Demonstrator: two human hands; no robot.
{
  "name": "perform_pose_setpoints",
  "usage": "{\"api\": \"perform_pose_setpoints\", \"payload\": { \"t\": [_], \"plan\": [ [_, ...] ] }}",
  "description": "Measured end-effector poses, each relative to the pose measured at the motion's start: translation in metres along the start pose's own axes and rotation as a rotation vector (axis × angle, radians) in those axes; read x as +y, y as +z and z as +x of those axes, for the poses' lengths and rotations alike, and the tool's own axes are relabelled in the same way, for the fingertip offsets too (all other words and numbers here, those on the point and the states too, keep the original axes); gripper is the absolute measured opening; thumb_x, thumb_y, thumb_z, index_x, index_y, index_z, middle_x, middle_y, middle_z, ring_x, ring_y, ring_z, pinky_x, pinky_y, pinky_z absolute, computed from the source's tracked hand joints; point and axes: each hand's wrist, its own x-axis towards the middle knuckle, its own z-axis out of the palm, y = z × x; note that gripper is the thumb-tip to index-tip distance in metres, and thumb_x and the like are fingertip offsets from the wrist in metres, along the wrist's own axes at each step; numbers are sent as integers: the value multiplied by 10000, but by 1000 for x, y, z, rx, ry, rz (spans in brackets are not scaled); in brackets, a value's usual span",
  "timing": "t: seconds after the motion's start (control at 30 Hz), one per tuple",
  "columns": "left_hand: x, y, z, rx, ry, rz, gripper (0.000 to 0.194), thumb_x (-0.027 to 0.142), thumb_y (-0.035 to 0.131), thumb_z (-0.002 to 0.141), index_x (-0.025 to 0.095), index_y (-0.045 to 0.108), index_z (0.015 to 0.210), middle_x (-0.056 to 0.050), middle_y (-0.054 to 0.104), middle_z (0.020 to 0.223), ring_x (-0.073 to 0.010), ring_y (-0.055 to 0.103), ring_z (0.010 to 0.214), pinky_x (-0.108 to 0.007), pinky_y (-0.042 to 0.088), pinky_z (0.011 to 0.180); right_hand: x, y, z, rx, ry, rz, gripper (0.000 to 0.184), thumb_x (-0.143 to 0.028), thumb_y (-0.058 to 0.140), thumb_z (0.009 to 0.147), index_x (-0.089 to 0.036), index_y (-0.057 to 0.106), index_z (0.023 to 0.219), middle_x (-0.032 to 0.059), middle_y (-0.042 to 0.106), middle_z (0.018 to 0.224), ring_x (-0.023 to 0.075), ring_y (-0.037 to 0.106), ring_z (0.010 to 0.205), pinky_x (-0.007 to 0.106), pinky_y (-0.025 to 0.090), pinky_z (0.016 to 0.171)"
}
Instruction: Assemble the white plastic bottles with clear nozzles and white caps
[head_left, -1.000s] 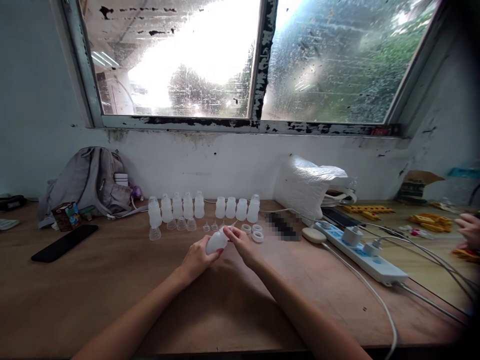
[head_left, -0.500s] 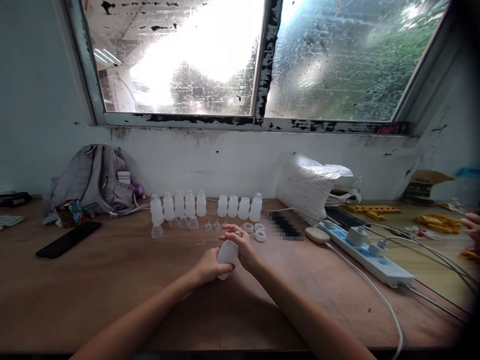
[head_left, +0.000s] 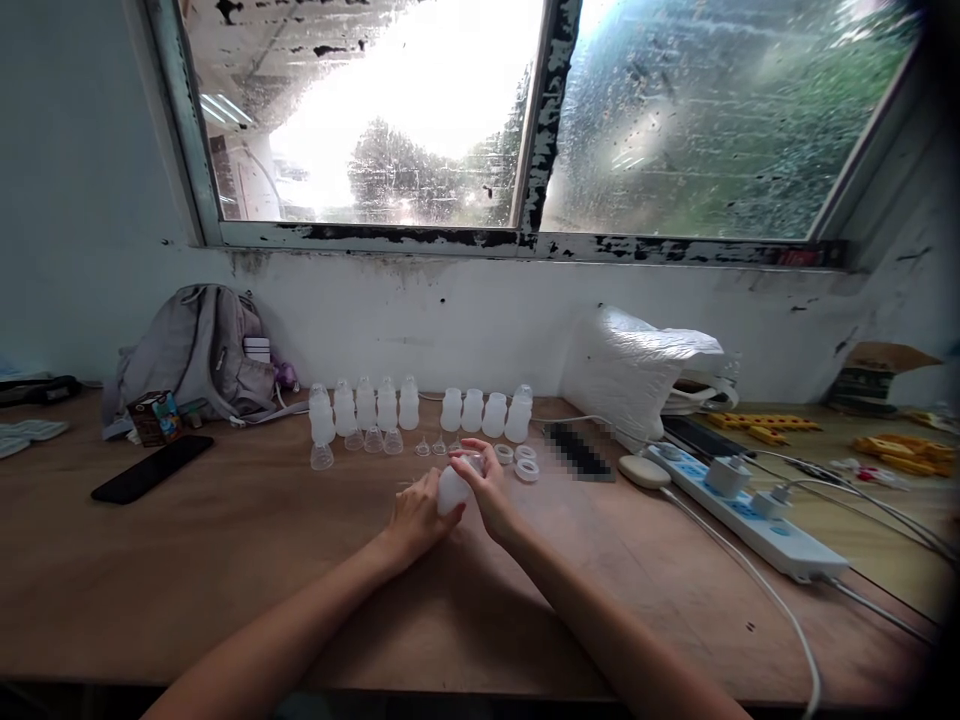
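Note:
Above the table in front of me, my left hand (head_left: 414,518) is wrapped round the body of a frosted white baby bottle (head_left: 451,492). The bottle leans, its top toward the right. My right hand (head_left: 486,488) has its fingers curved over the bottle's top end; the part under them is mostly hidden. Just beyond my hands lie clear bottle nipples (head_left: 423,448) and white collar rings (head_left: 527,469). Behind these stand several open bottles (head_left: 472,411) and one capped bottle (head_left: 519,414). Farther left are several capped bottles (head_left: 365,404) with loose clear caps (head_left: 373,440) before them.
At left are a grey backpack (head_left: 196,350), a small box (head_left: 156,417) and a black phone (head_left: 154,470). Toward the right lie a pixelated dark object (head_left: 577,451), a beige round pad (head_left: 643,471), a white power strip (head_left: 750,515) with cables and a white bag (head_left: 645,365).
My hands and the bottle have risen slightly away from me, and my left hand has turned over more of the bottle. The view has shifted a little; another person's hand at right has left it.

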Motion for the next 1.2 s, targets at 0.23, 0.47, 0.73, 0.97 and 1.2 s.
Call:
{"api": "perform_pose_setpoints", "payload": {
  "t": [0.23, 0.47, 0.73, 0.97, 1.2],
  "plan": [
    [-34, 10, 19, 74, -7, -377, 499, 207, 577, 645, 133, 338, 1077, -124, 463, 1045, -231, 469, 1004, -396, 393, 845, 29, 1, 6, -152, 142, -52, 371, -365, 649, 607, -181, 519, 902, 75, 560, 984, 182, 563, 847, 291, 468, 684],
    [-39, 20, 12, -7, 154, -428, 680, 229, 535, 715, 164, 176, 1288, -150, 342, 1222, -268, 317, 1173, -462, 264, 979, 26, -9, 14, -187, 70, -18, 347, -396, 591, 659, -168, 604, 921, 62, 620, 929, 197, 554, 891, 322, 441, 772],
    [-33, 17, 12, 41, 169, -424, 693, 224, 574, 680, 173, 230, 1279, -137, 351, 1207, -247, 383, 1122, -404, 351, 929, 32, -10, 15, -233, 56, 24, 370, -352, 653, 611, -168, 588, 926, 63, 623, 942, 211, 560, 896, 346, 433, 791],
    [-45, -5, 24, 236, 251, -193, 479, 278, 512, 736, 196, 349, 1179, -98, 396, 1154, -222, 375, 1110, -403, 317, 943, 43, -16, 21, -162, 60, -50, 397, -313, 674, 575, -168, 502, 902, 48, 610, 894, 183, 562, 841, 308, 434, 735],
    [-118, -37, 44, 592, -93, 168, 502, 269, 561, 660, 138, 373, 1107, -148, 401, 1119, -303, 365, 1082, -475, 301, 891, 57, -21, 27, -74, 65, -319, 545, -261, 721, 450, -189, 448, 916, 4, 562, 871, 164, 533, 795, 294, 413, 711]
  ]
}}
